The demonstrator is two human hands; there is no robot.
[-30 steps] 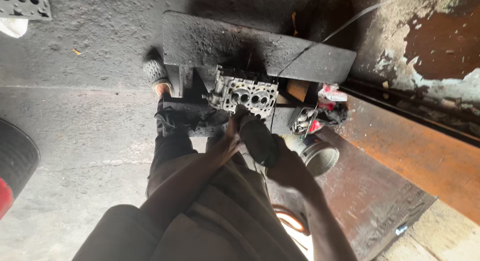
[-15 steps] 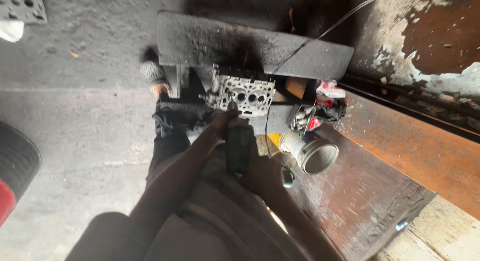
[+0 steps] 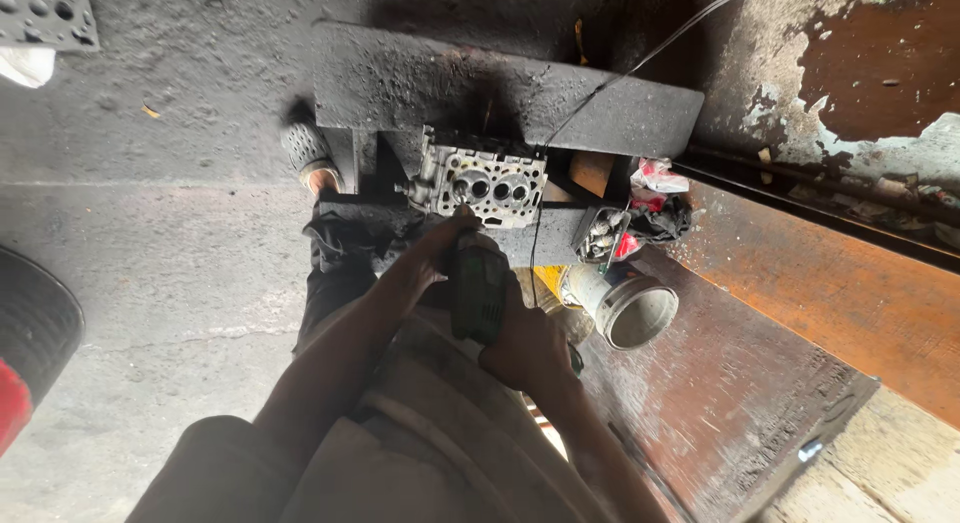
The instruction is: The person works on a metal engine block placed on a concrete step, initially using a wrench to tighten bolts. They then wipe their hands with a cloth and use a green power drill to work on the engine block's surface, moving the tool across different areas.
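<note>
Two hands share one power tool, a dark green, grimy body held nose-forward at a grey metal engine head with round ports along its face. That engine head sits propped on a black metal stand, just beyond the person's knees, its ported side turned toward the tool so the tip can meet it squarely. Up front, the left hand has its grip wrapped around the nose of the tool, close to where it touches the metal, which looks like a way to steer and steady the tip. Behind it, the right hand has its grip pressed tight around the rear of the body, carrying the weight and pushing forward. A dusty black worktop lies behind the engine head like a slab, and a thin cable runs across it toward the wall. To the right, a small crate holds rags and red-and-white packets, near at hand. Just beside the right wrist lies a pale plastic bucket on its side, mouth open. One sandalled foot rests on the concrete floor left of the stand, and a rusty metal sheet slopes away on the right.
</note>
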